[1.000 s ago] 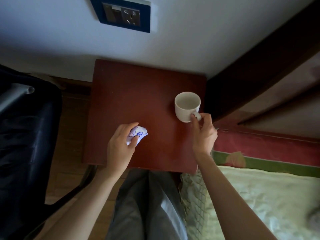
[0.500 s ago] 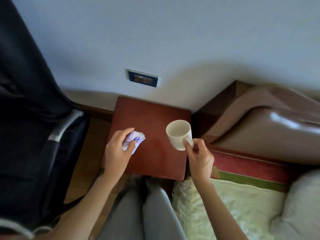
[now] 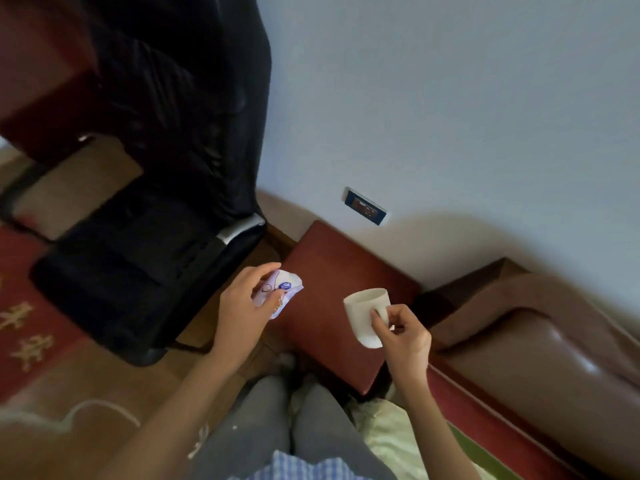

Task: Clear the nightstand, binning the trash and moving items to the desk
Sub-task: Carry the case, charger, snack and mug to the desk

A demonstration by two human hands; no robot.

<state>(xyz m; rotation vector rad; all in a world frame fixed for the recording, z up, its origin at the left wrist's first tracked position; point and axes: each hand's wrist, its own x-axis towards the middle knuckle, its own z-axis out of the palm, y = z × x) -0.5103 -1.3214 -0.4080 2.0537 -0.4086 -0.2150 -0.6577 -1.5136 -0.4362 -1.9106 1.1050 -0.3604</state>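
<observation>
Left hand grips crumpled white-and-blue paper wrapper; right hand holds white ceramic cup by handle. Red-brown wooden nightstand surface cleared; carrying-off begins: find bin, desk.

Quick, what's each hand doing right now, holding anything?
Left hand: closed on the crumpled wrapper.
Right hand: closed on the white cup, gripping its handle, lifted above the nightstand.

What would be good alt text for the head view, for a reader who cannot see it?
Seen from above, a person's left hand holds a crumpled wrapper and the right hand holds a white cup by its handle, both lifted above a red-brown nightstand. A black chair stands left of it, and a wall socket is behind it.
</observation>
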